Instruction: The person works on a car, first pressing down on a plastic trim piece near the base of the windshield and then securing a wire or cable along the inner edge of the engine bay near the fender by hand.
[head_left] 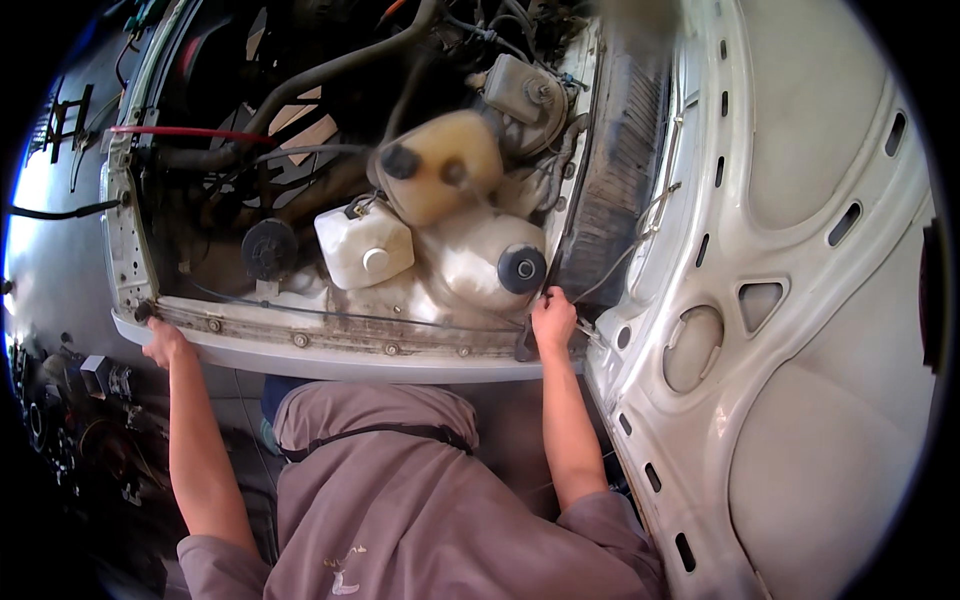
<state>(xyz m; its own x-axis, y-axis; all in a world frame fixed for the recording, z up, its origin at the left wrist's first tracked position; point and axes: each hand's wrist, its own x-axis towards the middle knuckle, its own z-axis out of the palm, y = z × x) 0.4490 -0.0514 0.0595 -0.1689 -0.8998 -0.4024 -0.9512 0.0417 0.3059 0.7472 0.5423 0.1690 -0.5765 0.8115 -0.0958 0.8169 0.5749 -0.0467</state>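
Note:
A long silver-grey fender (330, 362) runs along the near side of an open engine bay, under a flange with several bolts. My left hand (167, 342) is closed over the fender's left end, its fingers curled beside a small dark knob (145, 310). At the other end, my right hand (553, 318) is closed in a fist or pinch above the flange. What it holds, if anything, is hidden by the fingers. Just left of it lie a black cap (521, 268) on the pale strut tower and a thin dark strip (524, 342).
A white reservoir (365, 245) and a yellowed tank (450, 165) sit in the bay, with hoses and a brake fluid reservoir (515, 88) farther back. The raised white hood (780, 350) stands close on the right. Assorted parts (100, 400) lie on the floor at left.

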